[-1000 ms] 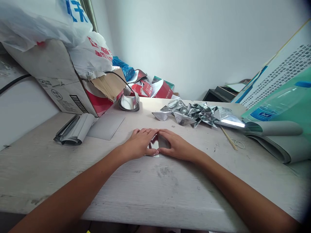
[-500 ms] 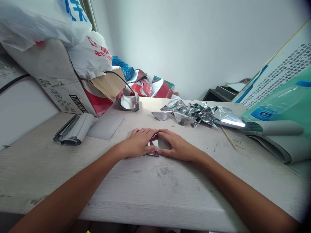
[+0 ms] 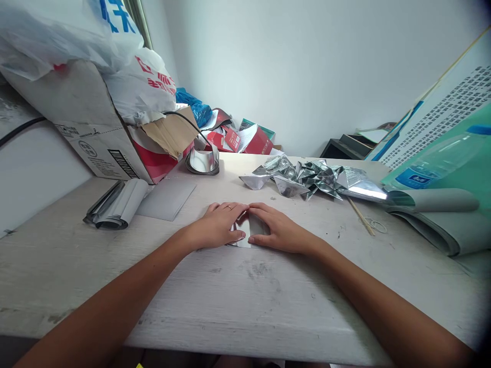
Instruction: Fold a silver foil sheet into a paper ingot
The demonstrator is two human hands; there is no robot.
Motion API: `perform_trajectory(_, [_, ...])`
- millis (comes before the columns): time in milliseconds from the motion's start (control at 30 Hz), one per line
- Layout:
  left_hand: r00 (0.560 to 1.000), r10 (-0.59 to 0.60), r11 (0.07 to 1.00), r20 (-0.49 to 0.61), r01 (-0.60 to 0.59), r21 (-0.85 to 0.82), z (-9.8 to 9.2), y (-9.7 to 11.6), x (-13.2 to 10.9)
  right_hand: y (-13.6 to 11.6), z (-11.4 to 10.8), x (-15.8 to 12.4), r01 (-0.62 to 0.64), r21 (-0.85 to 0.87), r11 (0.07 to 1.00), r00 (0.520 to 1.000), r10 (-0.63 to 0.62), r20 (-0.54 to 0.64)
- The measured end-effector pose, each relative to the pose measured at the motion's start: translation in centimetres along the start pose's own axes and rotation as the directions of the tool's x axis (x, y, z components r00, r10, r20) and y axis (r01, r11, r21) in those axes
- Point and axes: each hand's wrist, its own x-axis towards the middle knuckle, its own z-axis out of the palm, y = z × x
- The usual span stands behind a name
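Note:
My left hand (image 3: 219,225) and my right hand (image 3: 283,229) meet at mid-table around a small piece of silver foil paper (image 3: 244,225). Its left part is shiny, its right part dull grey, and it lies partly folded on the table. My left thumb presses on the shiny side while the fingers curl over the far edge. The right thumb and forefinger pinch the grey side. Both hands cover much of the paper. Beyond them lies a heap of folded foil shapes (image 3: 291,185). Flat grey sheets (image 3: 168,200) rest left of my hands.
A curled stack of grey sheets (image 3: 120,204) and a silver roll (image 3: 203,161) sit to the left, near a cardboard box (image 3: 90,148). On the right are a thin stick (image 3: 361,217), a rubber band (image 3: 378,226), a folded grey sheet stack (image 3: 441,225) and a plastic bottle (image 3: 441,161).
Both hands stay almost where they were. The near edge of the foil paper now looks brighter, and my left thumb has shifted slightly left.

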Motion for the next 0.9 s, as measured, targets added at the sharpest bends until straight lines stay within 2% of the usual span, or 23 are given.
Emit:
perform_trajectory(167, [0.998,0.048,0.997,-0.033,-0.046,0.067,0.3,-0.5,0.2,-0.1,0.0,0.0,-0.007,-0.006,1.000,1.000,0.007,-0.012])
perform_trajectory(600, [0.998,0.048,0.997,-0.036,-0.046,0.066,0.4,-0.6,0.2,-0.2,0.2,0.1,-0.011,-0.056,0.998,1.000,0.011,-0.006])
perform_trajectory(800, [0.999,0.050,0.998,-0.002,-0.050,0.034,-0.7,-1.5,0.1,0.2,0.6,0.0,-0.011,-0.070,0.997,0.999,0.009,-0.036])
perform_trajectory(900, [0.999,0.033,0.999,-0.031,-0.034,-0.005,-1.2,-1.7,-0.1,0.0,0.4,0.1,-0.001,-0.072,0.997,1.000,0.000,-0.015])
